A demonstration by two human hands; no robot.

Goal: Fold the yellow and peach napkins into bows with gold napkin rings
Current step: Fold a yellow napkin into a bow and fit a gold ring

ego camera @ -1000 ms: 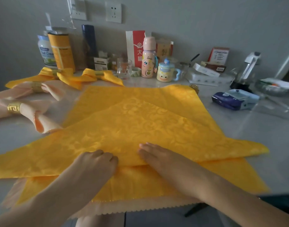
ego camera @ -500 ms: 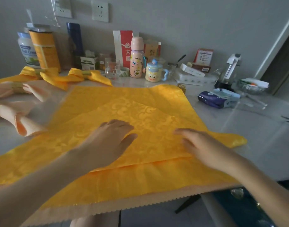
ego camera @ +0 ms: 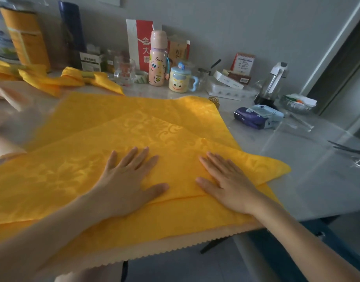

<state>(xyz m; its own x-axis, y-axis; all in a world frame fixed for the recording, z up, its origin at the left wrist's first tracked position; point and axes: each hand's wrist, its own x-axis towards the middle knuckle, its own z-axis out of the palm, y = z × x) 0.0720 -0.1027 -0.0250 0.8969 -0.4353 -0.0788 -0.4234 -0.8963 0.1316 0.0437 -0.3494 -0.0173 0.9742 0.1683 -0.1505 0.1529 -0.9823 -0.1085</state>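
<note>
Both hands have spread flat: left hand (ego camera: 126, 184) and right hand (ego camera: 226, 180) press the folded yellow napkin (ego camera: 175, 127), fingers straight.

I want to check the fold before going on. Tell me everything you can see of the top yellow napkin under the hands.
The top yellow napkin is glossy cloth with a woven scroll pattern, folded into a wide triangle, apex pointing away from the person. It lies flat on another yellow napkin, itself over a peach napkin. Its right tip reaches past them onto the table; its left end leaves the frame. The left hand and right hand press flat on it.
</note>
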